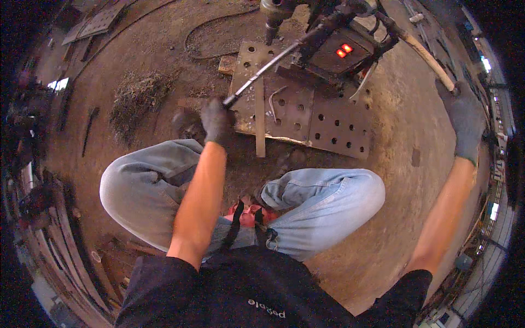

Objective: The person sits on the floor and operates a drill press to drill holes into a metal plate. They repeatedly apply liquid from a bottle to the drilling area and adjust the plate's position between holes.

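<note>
- Two gloved hands are on two handles of the drilling machine (333, 49): the left hand (217, 121) has its fingers wrapped tight around the end of the thin metal lever (268, 65), and the right hand (465, 117) is closed round the lower end of the long wooden handle (424, 52).
- Lever's long axis runs up and to the right from the left fist, straight to the machine body; the wooden handle slants up and to the left from the right fist to the same body.
- Left hand is the nearer one to the perforated steel plate (328, 123), hovering just over its near left corner; whether it touches the plate, I cannot tell.
- Right arm is stretched far out, well apart from the plate's right edge.
- Room to move: bare dirt floor (404, 180) lies open to the right, while a pile of metal shavings (136, 98) sits left of the plate, and both knees crowd the near edge.
</note>
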Tool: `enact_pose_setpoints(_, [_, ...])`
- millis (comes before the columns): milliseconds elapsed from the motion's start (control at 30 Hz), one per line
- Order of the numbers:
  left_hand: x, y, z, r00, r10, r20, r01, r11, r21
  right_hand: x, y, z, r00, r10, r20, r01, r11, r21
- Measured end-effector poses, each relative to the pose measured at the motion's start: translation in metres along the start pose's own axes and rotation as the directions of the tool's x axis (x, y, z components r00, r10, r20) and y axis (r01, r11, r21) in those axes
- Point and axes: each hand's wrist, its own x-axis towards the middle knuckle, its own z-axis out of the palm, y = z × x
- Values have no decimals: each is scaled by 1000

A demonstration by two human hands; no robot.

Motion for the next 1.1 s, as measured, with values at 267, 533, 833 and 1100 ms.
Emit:
enact_pose_setpoints(267, [-23,12,-9,985,168,-22,-164,978,131,3,2,2,996,-61,-65,64,997,51])
enact_pose_setpoints(533, [4,9,-20,999,19,35,-4,926,-377,-15,-9,-9,993,74,91,-76,997,24])
enact_pose_setpoints(833, [3,40,-33,979,-17,-205,-95,849,-520,0,4,-57,981,-166,-104,165,986,-20])
enact_pose_setpoints(1100, [4,206,-159,862,397,-316,-401,152,-903,-12,-47,-84,901,-346,-261,343,937,-58])
